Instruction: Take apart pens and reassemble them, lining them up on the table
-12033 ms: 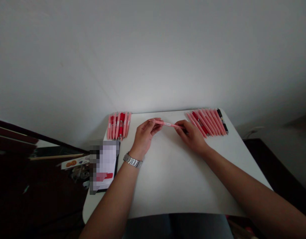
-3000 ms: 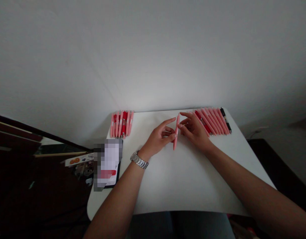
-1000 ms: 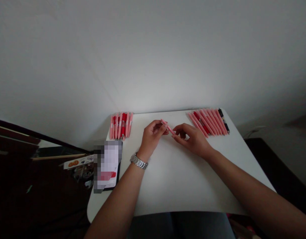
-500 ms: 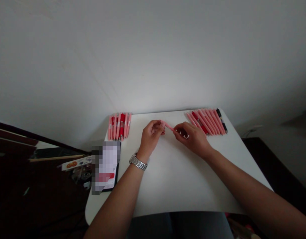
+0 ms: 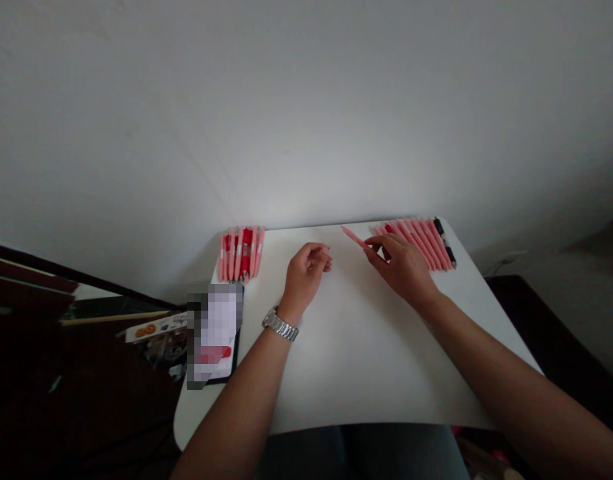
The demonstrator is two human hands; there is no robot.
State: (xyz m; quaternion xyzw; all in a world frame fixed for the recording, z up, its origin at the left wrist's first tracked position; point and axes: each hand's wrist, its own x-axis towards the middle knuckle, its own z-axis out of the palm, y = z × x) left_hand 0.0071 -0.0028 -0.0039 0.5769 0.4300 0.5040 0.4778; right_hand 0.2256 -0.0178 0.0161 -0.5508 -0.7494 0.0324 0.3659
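Note:
A slim pink pen (image 5: 352,236) is pinched between the thumb and fingers of my right hand (image 5: 401,267), its free end pointing up and to the left above the table. My left hand (image 5: 306,273) is curled closed to the left of that pen, apart from it, with nothing visible in its fingers. Behind my right hand lies a row of pens (image 5: 426,243), mostly pink, with a black one at the right end and a red one partly hidden by the hand. A smaller group of pink and red pens (image 5: 240,253) lies at the table's far left corner.
The white table (image 5: 346,373) stands against a grey wall (image 5: 306,120). A phone (image 5: 221,333) with a blurred screen lies at its left edge. Left of the table, assorted items (image 5: 156,343) lie lower down in the dark.
My left hand has let go of the pink pen. My right hand has moved right with it, towards the right-hand row of pens.

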